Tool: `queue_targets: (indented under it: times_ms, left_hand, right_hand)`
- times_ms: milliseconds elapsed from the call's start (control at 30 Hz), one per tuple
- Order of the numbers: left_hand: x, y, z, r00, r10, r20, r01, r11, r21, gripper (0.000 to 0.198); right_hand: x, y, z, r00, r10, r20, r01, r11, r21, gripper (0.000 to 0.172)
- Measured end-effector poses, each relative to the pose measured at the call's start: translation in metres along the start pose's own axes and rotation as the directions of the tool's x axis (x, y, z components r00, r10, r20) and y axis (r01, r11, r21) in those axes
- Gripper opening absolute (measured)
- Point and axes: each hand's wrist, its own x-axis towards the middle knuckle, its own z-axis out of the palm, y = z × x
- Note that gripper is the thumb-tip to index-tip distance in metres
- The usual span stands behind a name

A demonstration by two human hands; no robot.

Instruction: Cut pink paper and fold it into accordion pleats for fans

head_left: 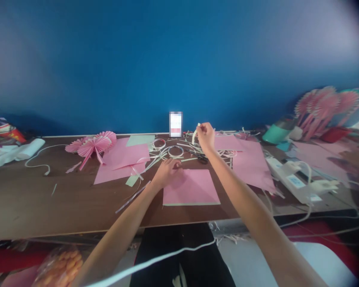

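A: Largest first. What is noted?
B: Brown table [20, 207], loose strips [158, 156] strewn toward its far edge. A pink sheet [194, 191] is laid just inside the middle of the near edge, presumably for easy reach.
A: Held how?
B: Its far left corner is covered by the left hand [168, 173], apparently for steadying. Fingers bent; whether anything is pinched cannot be told.
A: Any writing?
B: On the power strip [283, 179], toward the right of the near edge, pale labels [296, 182] are seen; no wording can be read. A phone [176, 124] is stood upright at the far edge's middle, likely for viewing; its front is blurred, no brand legible.
A: Smallest?
B: A pale strip [194, 136], pinched between thumb and fingers of the right hand [206, 134], raised near the far edge, seemingly to clear the tangle below.
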Motion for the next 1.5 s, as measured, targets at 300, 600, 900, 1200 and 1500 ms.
queue_targets:
  times_ms: [300,600,900,1200,1500]
  left_hand:
    - [0.01,0.001,-0.01,0.959,-0.263,0.107,0.262,0.674,-0.691,0.04]
    - [0.006,-0.025,-0.025,0.93,-0.367,0.007,0.293,0.73,-0.617,0.035]
    - [0.0,-0.032,-0.033,0.931,-0.362,0.034,0.345,0.85,-0.398,0.034]
    - [-0.003,-0.036,-0.037,0.913,-0.399,0.085,0.405,0.861,-0.309,0.029]
    - [-0.002,-0.035,-0.035,0.92,-0.391,0.031,0.386,0.888,-0.249,0.021]
  right_hand:
    - [-0.09,-0.042,0.011,0.945,0.173,0.277,-0.253,0.923,0.289,0.023]
    - [-0.095,-0.034,-0.001,0.941,0.258,0.218,-0.311,0.912,0.266,0.031]
    - [-0.115,-0.009,-0.019,0.872,0.363,0.329,-0.393,0.919,0.025,0.02]
    - [-0.126,0.006,-0.022,0.903,0.327,0.278,-0.294,0.943,-0.155,0.019]
    - [-0.128,0.006,-0.022,0.904,0.293,0.311,-0.261,0.955,-0.141,0.019]
